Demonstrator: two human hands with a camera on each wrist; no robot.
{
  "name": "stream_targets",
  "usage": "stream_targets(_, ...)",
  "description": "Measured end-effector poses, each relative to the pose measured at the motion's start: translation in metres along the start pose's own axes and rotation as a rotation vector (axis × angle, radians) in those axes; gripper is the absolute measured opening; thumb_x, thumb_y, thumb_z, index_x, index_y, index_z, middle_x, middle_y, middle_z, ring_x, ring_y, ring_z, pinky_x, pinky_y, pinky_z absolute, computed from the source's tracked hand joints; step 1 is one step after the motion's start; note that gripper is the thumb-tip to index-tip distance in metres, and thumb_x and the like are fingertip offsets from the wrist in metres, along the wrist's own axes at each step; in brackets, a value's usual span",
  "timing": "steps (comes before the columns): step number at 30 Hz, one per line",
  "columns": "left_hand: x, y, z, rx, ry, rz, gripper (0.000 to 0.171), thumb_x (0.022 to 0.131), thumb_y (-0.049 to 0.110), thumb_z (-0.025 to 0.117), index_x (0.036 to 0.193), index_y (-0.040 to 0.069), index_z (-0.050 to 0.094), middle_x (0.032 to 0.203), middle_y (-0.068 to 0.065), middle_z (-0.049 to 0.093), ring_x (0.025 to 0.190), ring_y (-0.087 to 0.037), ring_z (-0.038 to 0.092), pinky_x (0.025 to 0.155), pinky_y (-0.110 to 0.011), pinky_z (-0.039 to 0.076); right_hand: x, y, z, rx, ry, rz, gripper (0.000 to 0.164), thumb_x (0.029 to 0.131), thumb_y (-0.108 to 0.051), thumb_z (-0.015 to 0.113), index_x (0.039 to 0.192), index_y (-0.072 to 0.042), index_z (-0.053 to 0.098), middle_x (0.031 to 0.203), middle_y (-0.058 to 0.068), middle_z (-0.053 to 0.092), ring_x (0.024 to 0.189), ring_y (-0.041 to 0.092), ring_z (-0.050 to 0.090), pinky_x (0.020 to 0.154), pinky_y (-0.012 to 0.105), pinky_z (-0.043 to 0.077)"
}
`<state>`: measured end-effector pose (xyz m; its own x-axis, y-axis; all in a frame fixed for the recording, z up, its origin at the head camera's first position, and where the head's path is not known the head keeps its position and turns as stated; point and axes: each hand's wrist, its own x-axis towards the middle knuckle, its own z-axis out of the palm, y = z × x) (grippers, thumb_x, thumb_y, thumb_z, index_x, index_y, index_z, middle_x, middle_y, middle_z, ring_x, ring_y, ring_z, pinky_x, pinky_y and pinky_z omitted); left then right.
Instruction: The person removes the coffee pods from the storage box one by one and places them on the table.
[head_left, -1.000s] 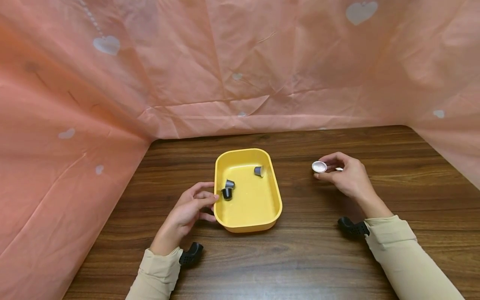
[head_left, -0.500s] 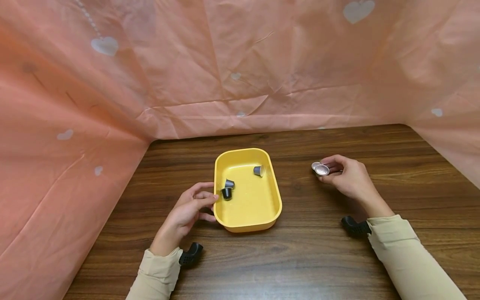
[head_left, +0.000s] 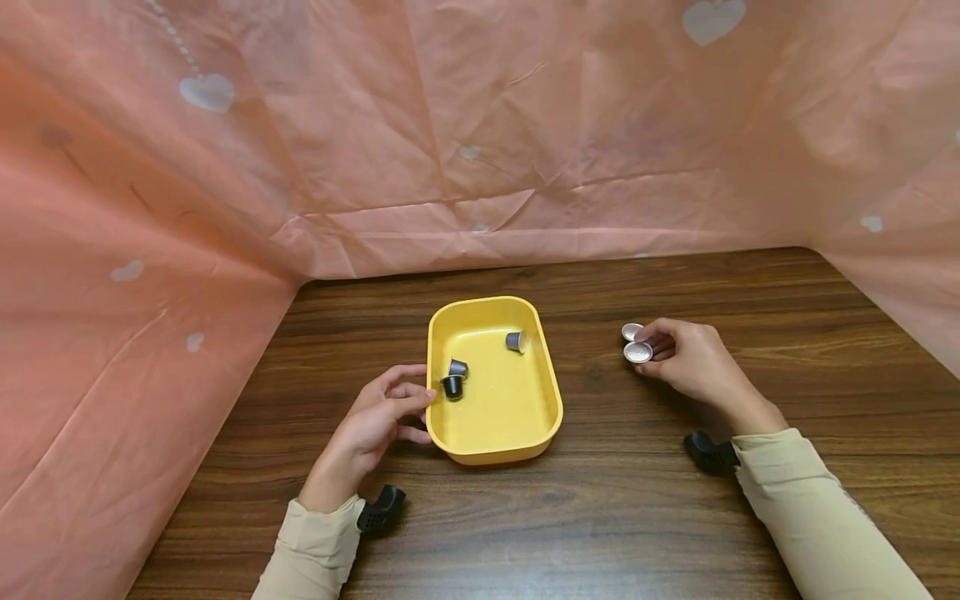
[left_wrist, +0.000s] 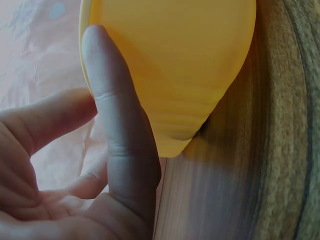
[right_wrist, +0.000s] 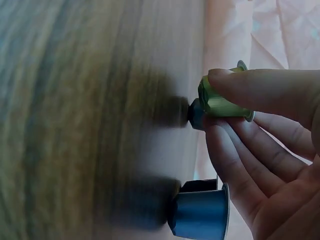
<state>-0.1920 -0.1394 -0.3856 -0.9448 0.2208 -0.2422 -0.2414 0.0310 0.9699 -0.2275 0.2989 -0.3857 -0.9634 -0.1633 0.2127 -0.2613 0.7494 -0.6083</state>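
Observation:
My left hand (head_left: 378, 421) grips the left wall of a yellow tray (head_left: 551, 375), thumb inside the rim and fingers outside. Inside the tray lie a black coffee capsule (head_left: 453, 387), a grey one (head_left: 458, 368) against it, and a purplish-grey capsule (head_left: 515, 342) near the right wall. Over the table to the right, my right hand (head_left: 693, 358) pinches a green coffee capsule (right_wrist: 220, 106) between thumb and fingers; its silver lid faces up in the head view. Just beyond stands another capsule, silver lid (head_left: 632, 332) up, its teal body (right_wrist: 196, 116) partly hidden behind the green one.
In the right wrist view a blue capsule (right_wrist: 200, 214) stands on the table beside the fingers, with a dark capsule (right_wrist: 200, 186) partly behind it. The hand hides them in the head view. Pink sheeting (head_left: 480, 192) with hearts surrounds the wooden table (head_left: 525, 533).
Between the head frames, the right hand brings its capsule out from among the others and slightly toward me, uncovering the farther silver lid. The left hand stays on the tray.

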Motion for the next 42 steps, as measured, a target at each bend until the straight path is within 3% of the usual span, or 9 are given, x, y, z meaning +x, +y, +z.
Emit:
stream_targets(11, 0.000, 0.000, 0.000, -0.007, 0.001, -0.007, 0.055, 0.102, 0.004, 0.068, 0.153, 0.000, 0.047, 0.104, -0.006, 0.073, 0.082, -0.019, 0.069, 0.067, -0.035, 0.068, 0.002, 0.002, 0.004, -0.050, -0.012, -0.081, 0.032, 0.081, -0.002, 0.090, 0.108, -0.001, 0.074, 0.095, 0.012, 0.080, 0.089, 0.027, 0.076, 0.072, 0.021, 0.056)
stream_targets(19, 0.000, 0.000, 0.000, -0.007, -0.001, -0.008, 0.055, 0.102, 0.004, 0.067, 0.153, 0.000, 0.047, 0.104, -0.005, 0.072, 0.083, -0.018, 0.068, 0.067, -0.035, 0.068, 0.001, 0.002, 0.004, -0.075, 0.016, -0.114, 0.028, 0.078, -0.004, 0.093, 0.093, -0.007, 0.069, 0.088, 0.008, 0.080, 0.084, 0.024, 0.076, 0.070, 0.022, 0.055)
stream_targets(31, 0.000, 0.000, 0.000, -0.006, 0.002, -0.012, 0.055, 0.102, 0.005, 0.068, 0.153, 0.000, 0.047, 0.104, -0.005, 0.073, 0.082, -0.018, 0.068, 0.067, -0.035, 0.068, -0.001, 0.001, -0.002, -0.133, 0.015, -0.093, 0.031, 0.075, -0.008, 0.095, 0.090, -0.011, 0.068, 0.087, 0.005, 0.079, 0.082, 0.018, 0.072, 0.072, 0.029, 0.054)
stream_targets(38, 0.000, 0.001, 0.000, -0.007, 0.004, -0.014, 0.056, 0.102, 0.006, 0.069, 0.153, 0.001, 0.048, 0.104, -0.005, 0.073, 0.084, -0.018, 0.068, 0.067, -0.034, 0.068, -0.002, -0.001, -0.009, -0.071, -0.016, -0.064, 0.036, 0.074, -0.012, 0.099, 0.095, -0.009, 0.071, 0.095, 0.007, 0.081, 0.089, 0.023, 0.077, 0.075, 0.021, 0.057)
stream_targets(42, 0.000, 0.001, 0.000, -0.007, 0.003, -0.014, 0.056, 0.102, 0.006, 0.069, 0.153, 0.001, 0.048, 0.104, -0.005, 0.073, 0.082, -0.018, 0.069, 0.067, -0.034, 0.068, -0.003, -0.002, -0.016, -0.036, -0.007, -0.046, 0.036, 0.075, -0.014, 0.099, 0.099, -0.009, 0.073, 0.099, 0.009, 0.080, 0.095, 0.026, 0.077, 0.081, 0.024, 0.063)
